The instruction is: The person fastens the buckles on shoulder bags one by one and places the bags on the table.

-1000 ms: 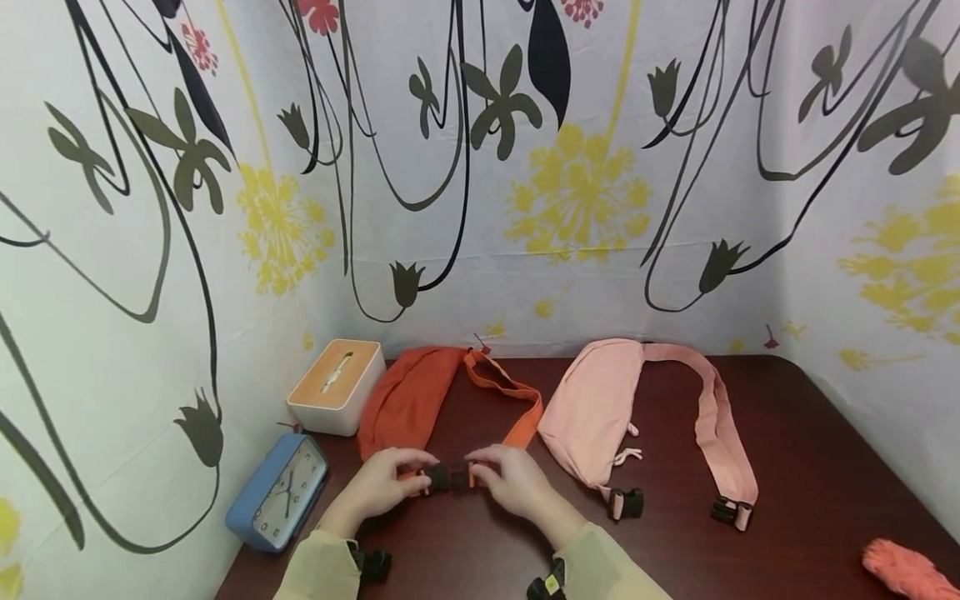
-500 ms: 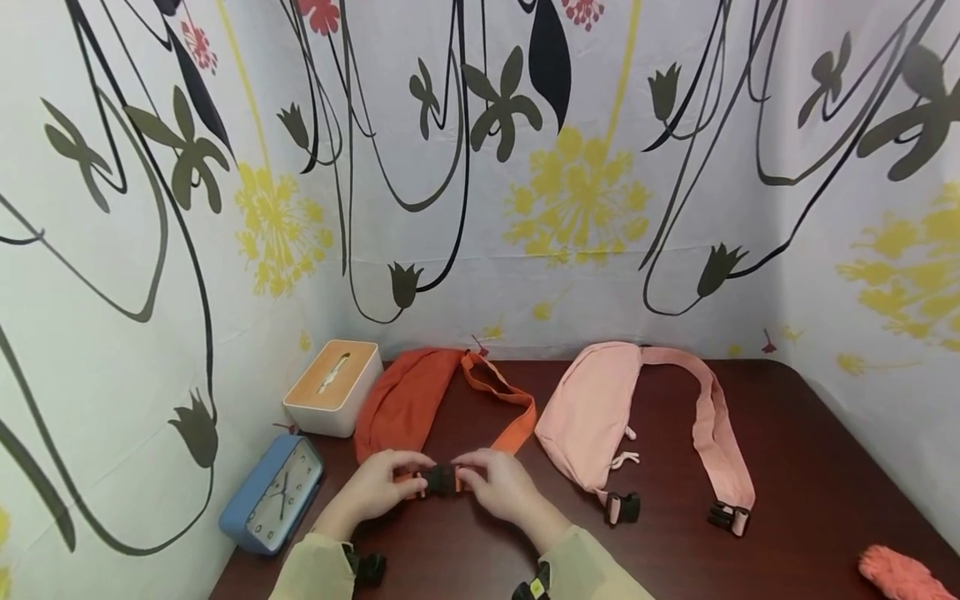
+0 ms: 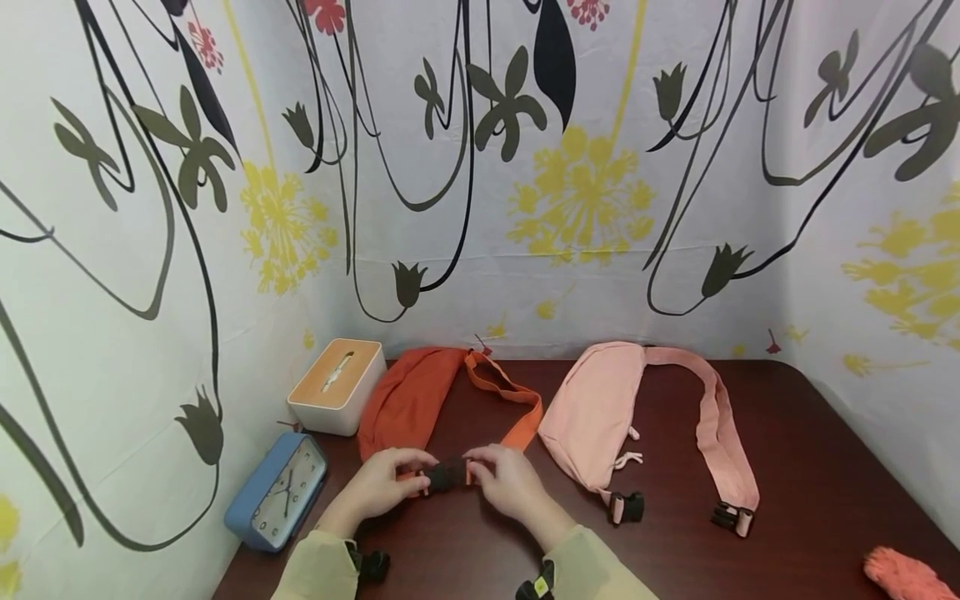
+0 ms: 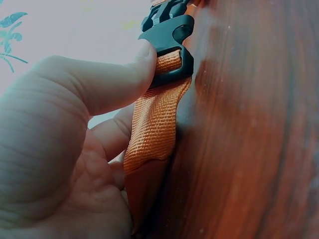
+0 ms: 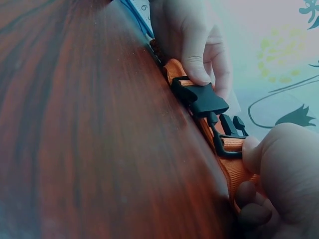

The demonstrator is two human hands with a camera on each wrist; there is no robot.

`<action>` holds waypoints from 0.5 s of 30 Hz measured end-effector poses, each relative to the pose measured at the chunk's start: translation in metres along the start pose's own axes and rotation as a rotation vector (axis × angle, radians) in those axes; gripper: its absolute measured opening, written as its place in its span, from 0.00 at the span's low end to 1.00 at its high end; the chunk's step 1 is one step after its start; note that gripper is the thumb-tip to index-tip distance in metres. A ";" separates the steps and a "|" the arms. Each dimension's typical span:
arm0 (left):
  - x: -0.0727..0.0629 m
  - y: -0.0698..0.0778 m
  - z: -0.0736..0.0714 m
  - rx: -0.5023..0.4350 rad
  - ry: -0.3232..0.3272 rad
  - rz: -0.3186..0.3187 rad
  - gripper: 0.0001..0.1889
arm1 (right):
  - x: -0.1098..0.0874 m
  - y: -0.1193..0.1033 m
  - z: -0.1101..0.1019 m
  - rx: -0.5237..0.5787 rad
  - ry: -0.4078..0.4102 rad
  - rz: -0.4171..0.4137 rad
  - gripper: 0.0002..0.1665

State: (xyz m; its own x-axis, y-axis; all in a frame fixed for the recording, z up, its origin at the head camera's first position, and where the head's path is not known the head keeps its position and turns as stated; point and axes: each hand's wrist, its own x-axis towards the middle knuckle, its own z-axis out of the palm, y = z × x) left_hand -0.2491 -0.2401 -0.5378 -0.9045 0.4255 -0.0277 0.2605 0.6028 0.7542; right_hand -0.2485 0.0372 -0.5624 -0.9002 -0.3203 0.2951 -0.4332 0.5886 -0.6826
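An orange waist bag (image 3: 412,396) lies flat, its strap looping towards the person. My left hand (image 3: 386,483) pinches the black socket half (image 4: 167,37) of its side-release buckle, thumb on top near the orange webbing (image 4: 154,124). Between thumb and fingers, my right hand (image 3: 517,487) holds the pronged half (image 5: 219,147) by its strap end. In the right wrist view the two halves face each other in line, with the prongs (image 5: 229,125) showing at the mouth of the socket. Both hands are low over the dark wooden table (image 3: 675,567).
Right of the orange bag lies a pink waist bag (image 3: 588,412), its buckle halves (image 3: 628,507) apart. A white tissue box (image 3: 337,392) with a wooden lid and a blue alarm clock (image 3: 277,492) stand at left. A coral fluffy bundle (image 3: 907,575) lies at the right edge.
Half a second ago the right hand was closer to the left and the buckle halves were pushed together. Now the right hand has drawn back a little and more of the prongs shows.
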 end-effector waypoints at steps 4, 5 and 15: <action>0.000 0.000 0.000 -0.020 -0.006 0.002 0.12 | 0.000 0.000 0.000 0.006 -0.015 -0.022 0.10; 0.000 0.000 0.000 -0.022 -0.006 0.003 0.12 | 0.000 0.000 0.000 0.005 -0.018 -0.025 0.10; 0.002 -0.002 0.002 0.051 0.027 -0.008 0.11 | 0.000 -0.001 0.002 0.004 -0.048 -0.024 0.10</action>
State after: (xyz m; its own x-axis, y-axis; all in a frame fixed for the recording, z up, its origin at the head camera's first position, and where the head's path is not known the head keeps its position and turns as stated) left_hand -0.2505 -0.2396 -0.5403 -0.9152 0.4027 -0.0154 0.2696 0.6400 0.7195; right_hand -0.2481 0.0357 -0.5630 -0.8864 -0.3696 0.2787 -0.4540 0.5771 -0.6788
